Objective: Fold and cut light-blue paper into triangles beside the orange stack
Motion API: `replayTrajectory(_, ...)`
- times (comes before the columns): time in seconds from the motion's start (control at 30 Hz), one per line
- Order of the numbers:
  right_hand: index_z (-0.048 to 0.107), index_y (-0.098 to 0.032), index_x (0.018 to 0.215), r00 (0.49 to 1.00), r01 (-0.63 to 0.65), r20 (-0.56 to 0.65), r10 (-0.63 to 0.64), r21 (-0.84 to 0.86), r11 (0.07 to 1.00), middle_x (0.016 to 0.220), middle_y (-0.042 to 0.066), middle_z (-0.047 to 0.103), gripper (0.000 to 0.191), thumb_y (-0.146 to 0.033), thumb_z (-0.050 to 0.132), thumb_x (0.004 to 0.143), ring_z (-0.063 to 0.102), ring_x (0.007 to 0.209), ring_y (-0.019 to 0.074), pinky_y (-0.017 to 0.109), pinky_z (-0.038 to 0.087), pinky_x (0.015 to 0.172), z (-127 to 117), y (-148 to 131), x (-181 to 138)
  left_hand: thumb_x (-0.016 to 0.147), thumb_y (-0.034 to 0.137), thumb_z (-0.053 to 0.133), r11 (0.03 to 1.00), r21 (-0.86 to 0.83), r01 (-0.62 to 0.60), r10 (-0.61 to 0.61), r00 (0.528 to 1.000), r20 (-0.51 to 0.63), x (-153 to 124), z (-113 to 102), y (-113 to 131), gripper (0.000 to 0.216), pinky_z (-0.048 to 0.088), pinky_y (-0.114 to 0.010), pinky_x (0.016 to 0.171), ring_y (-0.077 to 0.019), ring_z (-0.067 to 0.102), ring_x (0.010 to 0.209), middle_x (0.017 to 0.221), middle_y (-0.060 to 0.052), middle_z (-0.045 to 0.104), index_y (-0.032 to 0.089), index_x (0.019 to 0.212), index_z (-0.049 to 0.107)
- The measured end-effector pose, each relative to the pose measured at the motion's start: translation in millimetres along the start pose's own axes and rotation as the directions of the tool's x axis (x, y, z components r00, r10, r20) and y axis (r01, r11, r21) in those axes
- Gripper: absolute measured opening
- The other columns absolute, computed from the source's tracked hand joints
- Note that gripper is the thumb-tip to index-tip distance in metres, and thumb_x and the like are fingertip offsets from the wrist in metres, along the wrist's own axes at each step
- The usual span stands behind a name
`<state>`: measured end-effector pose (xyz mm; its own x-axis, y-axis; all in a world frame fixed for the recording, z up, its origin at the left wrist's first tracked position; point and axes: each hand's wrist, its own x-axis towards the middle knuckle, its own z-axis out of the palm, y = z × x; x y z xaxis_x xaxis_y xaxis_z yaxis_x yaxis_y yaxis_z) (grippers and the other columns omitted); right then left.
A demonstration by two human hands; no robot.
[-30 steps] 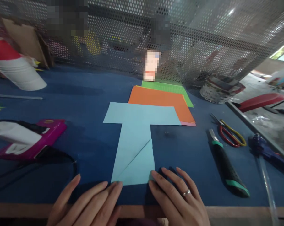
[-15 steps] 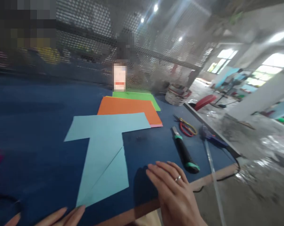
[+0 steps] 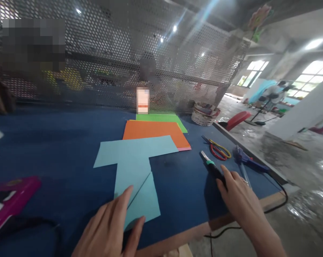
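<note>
A sheet of light blue paper [image 3: 134,146] cut in a T-like shape lies on the dark blue table, with a diagonal line across its lower part. My left hand [image 3: 105,225] rests over the paper's lower left, thumb spread from the fingers, holding nothing. On the right, my right hand [image 3: 238,192] has its thumb and fingers closed around the rear of a utility knife [image 3: 215,169] with a black handle and green collar. The knife still lies at table level, its metal tip pointing away from me. Its back end is hidden under my hand.
Orange sheets [image 3: 153,130] and a green sheet [image 3: 161,117] lie behind the blue paper. Red-and-yellow-handled scissors [image 3: 220,150], a blue glue gun [image 3: 251,160] with a cable and a woven basket [image 3: 204,114] are at right. A magenta device [image 3: 19,189] lies left. Perforated metal mesh [image 3: 102,46] stands behind.
My right hand has moved right and forward from the table edge onto the knife's handle. My left hand has come further over the paper. The view has shifted up and left.
</note>
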<state>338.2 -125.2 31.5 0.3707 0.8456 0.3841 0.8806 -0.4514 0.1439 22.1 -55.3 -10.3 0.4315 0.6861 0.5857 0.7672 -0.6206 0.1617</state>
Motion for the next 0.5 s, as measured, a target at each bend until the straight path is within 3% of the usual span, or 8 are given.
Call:
replayTrajectory(0.13,0.050,-0.007,0.131,0.998,-0.021,-0.051,0.023,0.043,0.999,0.092,0.016,0.069,0.048,-0.030,0.029,0.095,0.070,0.078,0.0294,0.040,0.055,0.065,-16.0,-11.4,-19.2,0.095,0.045,0.044,0.999,-0.031,-0.038,0.038,0.999,-0.007,3.0,3.0,-2.4,0.051,0.054,-0.035,0.070,-0.0235,0.068,0.089,0.104,-0.009,0.069,0.018,0.139,0.039)
replayTrajectory(0.23,0.049,-0.012,0.134,0.996,0.019,-0.090,0.003,0.251,0.968,0.105,0.014,0.072,0.047,-0.035,0.029,0.097,0.073,0.086,0.0244,0.034,0.059,0.067,-27.1,-26.4,-33.5,0.094,0.044,0.044,0.994,-0.102,-0.035,0.036,0.999,0.009,6.0,4.3,-5.3,0.048,0.056,-0.031,0.064,-0.0218,0.069,0.086,0.100,-0.007,0.069,0.021,0.136,0.042)
replayTrajectory(0.37,0.053,-0.020,0.133,0.993,0.041,0.063,-0.097,0.592,0.805,0.120,0.009,0.070,0.041,-0.036,0.042,0.097,0.067,0.108,0.0198,0.029,0.056,0.088,-31.0,-40.3,-41.1,0.095,0.038,0.043,0.973,-0.231,0.018,-0.004,0.998,0.059,8.7,3.7,-7.5,0.046,0.056,-0.021,0.052,-0.0165,0.071,0.075,0.101,-0.007,0.069,0.022,0.138,0.040)
replayTrajectory(0.5,0.053,-0.023,0.134,0.955,0.003,0.201,-0.219,0.730,0.684,0.128,0.006,0.065,0.040,-0.033,0.045,0.097,0.061,0.118,0.0174,0.028,0.049,0.098,-32.0,-43.8,-43.2,0.092,0.034,0.046,0.958,-0.286,0.021,0.000,0.997,0.073,7.9,2.4,-8.9,0.047,0.057,-0.022,0.051,-0.0178,0.072,0.073,0.100,-0.006,0.072,0.024,0.139,0.040)
